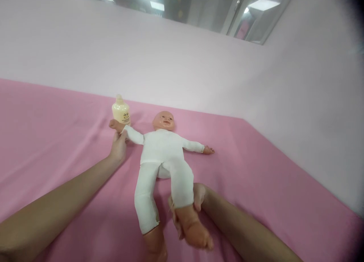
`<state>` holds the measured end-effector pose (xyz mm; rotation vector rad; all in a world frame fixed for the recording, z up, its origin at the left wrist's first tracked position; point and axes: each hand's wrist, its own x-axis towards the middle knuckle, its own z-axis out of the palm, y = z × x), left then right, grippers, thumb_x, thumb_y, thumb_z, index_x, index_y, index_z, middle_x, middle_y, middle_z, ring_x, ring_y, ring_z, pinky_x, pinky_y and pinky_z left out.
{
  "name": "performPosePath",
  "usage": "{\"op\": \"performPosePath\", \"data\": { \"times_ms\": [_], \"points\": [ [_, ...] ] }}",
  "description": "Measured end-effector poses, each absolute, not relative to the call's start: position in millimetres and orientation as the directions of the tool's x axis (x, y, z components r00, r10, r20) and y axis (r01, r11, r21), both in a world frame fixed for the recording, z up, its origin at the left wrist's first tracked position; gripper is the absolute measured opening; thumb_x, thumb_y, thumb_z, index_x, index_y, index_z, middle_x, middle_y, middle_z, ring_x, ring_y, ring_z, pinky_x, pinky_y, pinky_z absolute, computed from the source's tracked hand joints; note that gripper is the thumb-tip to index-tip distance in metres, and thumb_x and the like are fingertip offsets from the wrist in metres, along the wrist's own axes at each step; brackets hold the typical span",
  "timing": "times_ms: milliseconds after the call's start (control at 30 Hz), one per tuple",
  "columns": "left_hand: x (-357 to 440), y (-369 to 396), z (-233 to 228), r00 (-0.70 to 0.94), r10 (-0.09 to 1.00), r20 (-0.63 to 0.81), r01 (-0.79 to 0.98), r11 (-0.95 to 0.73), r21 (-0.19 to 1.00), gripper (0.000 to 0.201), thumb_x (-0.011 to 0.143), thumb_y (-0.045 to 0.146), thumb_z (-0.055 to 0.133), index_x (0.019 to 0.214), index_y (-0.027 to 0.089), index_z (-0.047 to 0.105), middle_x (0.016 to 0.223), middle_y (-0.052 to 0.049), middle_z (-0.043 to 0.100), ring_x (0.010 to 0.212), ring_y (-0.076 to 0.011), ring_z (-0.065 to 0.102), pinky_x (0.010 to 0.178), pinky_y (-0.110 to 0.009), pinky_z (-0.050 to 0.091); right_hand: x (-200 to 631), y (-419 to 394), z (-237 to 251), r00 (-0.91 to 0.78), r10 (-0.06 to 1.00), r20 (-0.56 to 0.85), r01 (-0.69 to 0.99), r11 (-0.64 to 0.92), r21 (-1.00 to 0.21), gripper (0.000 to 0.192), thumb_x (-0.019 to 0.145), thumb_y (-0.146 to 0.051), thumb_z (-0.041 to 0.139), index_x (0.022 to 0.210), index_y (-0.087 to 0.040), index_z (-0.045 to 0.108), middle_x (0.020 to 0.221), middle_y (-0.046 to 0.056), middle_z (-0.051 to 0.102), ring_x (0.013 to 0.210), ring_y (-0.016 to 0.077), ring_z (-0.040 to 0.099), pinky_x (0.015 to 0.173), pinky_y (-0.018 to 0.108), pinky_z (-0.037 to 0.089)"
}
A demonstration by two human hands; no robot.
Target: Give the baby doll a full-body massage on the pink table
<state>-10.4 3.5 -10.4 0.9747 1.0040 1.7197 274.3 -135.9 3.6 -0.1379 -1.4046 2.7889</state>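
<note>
Pink cloth covers the tabletop (270,186), which spans the whole lower field and meets a pale pink wall (170,53) at its far edge. Near the middle of this surface lies the doll (163,150), face up, dressed in a white one-piece garment, its bald head pointing toward the wall and its legs toward the viewer; both arms are spread sideways.

Left of the doll's trunk, the person's left hand (118,148) reaches in along the cloth. Its fingers (123,135) are closed around the doll's wrist at the end of the white sleeve, so the small bare hand of the doll sticks out beyond them.

At the doll's near end, the right hand (196,201) lies under one leg, its fingers wrapped around the ankle just below the trouser hem; the bare foot is lifted clear of the cloth and tilted toward the viewer. The doll's other leg rests flat beside it.

Just beyond the doll's held wrist, on the wall side, stands a small cream-coloured bottle (121,110), upright, with a rounded cap and a dark printed mark on its front.
</note>
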Motion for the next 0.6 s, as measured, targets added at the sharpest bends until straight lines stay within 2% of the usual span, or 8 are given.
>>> {"op": "performPosePath", "data": {
  "times_ms": [67,133,267,367,400,467,533,600],
  "points": [
    [-16,10,-16,-0.253,0.962,0.102,-0.403,-0.201,0.893,0.032,0.088,0.038,0.063,0.118,0.026,0.056,0.135,-0.008,0.058,0.129,-0.0250,0.053,0.115,-0.046,0.039,271,-131,5,-0.982,-0.115,-0.149,0.187,-0.490,-0.851,0.060,0.050,-0.040,0.093,0.096,-0.012,0.066,0.092,0.010,0.073,0.087,0.0235,0.071,0.075,0.030,0.054],
    [-20,14,-19,-0.201,0.975,0.095,-0.442,-0.177,0.880,0.034,0.084,0.029,0.068,0.116,0.025,0.057,0.135,-0.009,0.058,0.131,-0.0257,0.052,0.118,-0.046,0.037,265,-125,6,-0.975,-0.173,-0.142,0.203,-0.411,-0.889,0.055,0.053,-0.032,0.092,0.098,-0.013,0.067,0.097,0.009,0.073,0.095,0.0231,0.071,0.081,0.027,0.054],
    [-19,11,-17,-0.229,0.964,0.133,-0.440,-0.224,0.869,0.037,0.082,0.024,0.071,0.115,0.027,0.056,0.134,-0.007,0.059,0.127,-0.0236,0.055,0.115,-0.045,0.041,259,-119,-2,-0.976,-0.202,0.083,0.017,-0.450,-0.893,0.059,0.041,-0.042,0.095,0.085,-0.015,0.066,0.089,0.011,0.074,0.098,0.0270,0.071,0.094,0.035,0.052],
    [-13,5,-9,-0.223,0.954,0.201,-0.380,-0.275,0.883,0.050,0.080,0.030,0.073,0.125,0.029,0.052,0.134,-0.007,0.059,0.124,-0.0239,0.057,0.108,-0.046,0.046,265,-119,-8,-0.938,-0.202,0.281,-0.123,-0.565,-0.816,0.065,0.038,-0.054,0.093,0.082,-0.016,0.064,0.070,0.005,0.071,0.085,0.0254,0.072,0.101,0.047,0.046],
    [-11,1,-6,-0.203,0.949,0.239,-0.343,-0.298,0.891,0.055,0.079,0.032,0.075,0.128,0.029,0.051,0.134,-0.007,0.058,0.123,-0.0248,0.057,0.107,-0.046,0.047,268,-120,-8,-0.935,-0.144,0.324,-0.179,-0.598,-0.781,0.066,0.040,-0.060,0.090,0.082,-0.017,0.062,0.064,0.002,0.068,0.077,0.0233,0.071,0.101,0.049,0.046],
    [-5,-6,1,-0.104,0.946,0.306,-0.245,-0.322,0.914,0.061,0.076,0.035,0.077,0.131,0.026,0.052,0.135,-0.009,0.058,0.124,-0.0275,0.056,0.107,-0.048,0.046,272,-123,-1,-0.939,0.172,0.297,-0.336,-0.637,-0.694,0.067,0.048,-0.072,0.080,0.083,-0.019,0.060,0.056,-0.003,0.062,0.065,0.0180,0.065,0.098,0.049,0.046],
    [0,-15,6,0.089,0.933,0.350,-0.104,-0.341,0.934,0.058,0.076,0.038,0.077,0.129,0.023,0.058,0.138,-0.010,0.058,0.130,-0.0299,0.052,0.113,-0.049,0.040,272,-127,11,-0.798,0.597,0.080,-0.508,-0.596,-0.622,0.060,0.065,-0.074,0.068,0.088,-0.020,0.058,0.058,-0.005,0.059,0.062,0.0140,0.059,0.096,0.044,0.047],
    [5,-22,9,0.269,0.886,0.378,0.033,-0.401,0.916,0.050,0.080,0.040,0.073,0.126,0.023,0.064,0.140,-0.009,0.058,0.138,-0.0300,0.044,0.120,-0.050,0.030,269,-129,23,-0.601,0.792,-0.108,-0.596,-0.535,-0.598,0.046,0.076,-0.062,0.062,0.093,-0.019,0.058,0.064,-0.005,0.057,0.065,0.0121,0.055,0.094,0.038,0.048]
  ]
}}
